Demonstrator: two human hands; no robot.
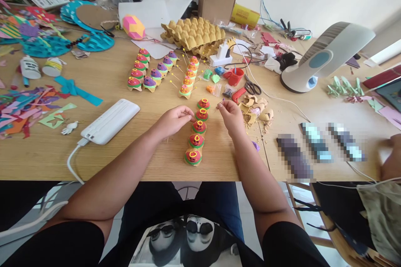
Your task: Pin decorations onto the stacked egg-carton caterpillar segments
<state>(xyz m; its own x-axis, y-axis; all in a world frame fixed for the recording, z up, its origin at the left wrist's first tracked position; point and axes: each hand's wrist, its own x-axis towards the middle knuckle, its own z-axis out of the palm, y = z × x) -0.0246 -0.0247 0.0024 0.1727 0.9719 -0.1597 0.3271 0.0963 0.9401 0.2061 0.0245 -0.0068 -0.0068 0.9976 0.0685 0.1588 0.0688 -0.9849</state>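
A row of egg-carton cups (196, 133) topped with green, red and yellow discs runs down the middle of the wooden table (131, 150). My left hand (175, 119) rests beside the row with its fingers curled against the second cup from the far end (201, 114). My right hand (230, 113) is to the right of the row, fingertips pinched on a thin pin with a purple head (221, 103). More decorated cups stand farther back: a purple- and pink-topped group (147, 73) and an orange-topped line (189, 79).
A white power bank (109, 121) with a cable lies left. An egg tray (194, 33), a red cup (234, 77), scissors (252, 87) and a white fan (326, 56) sit behind. Paper scraps (28, 108) cover the left edge. Another person's hand (391, 158) is at right.
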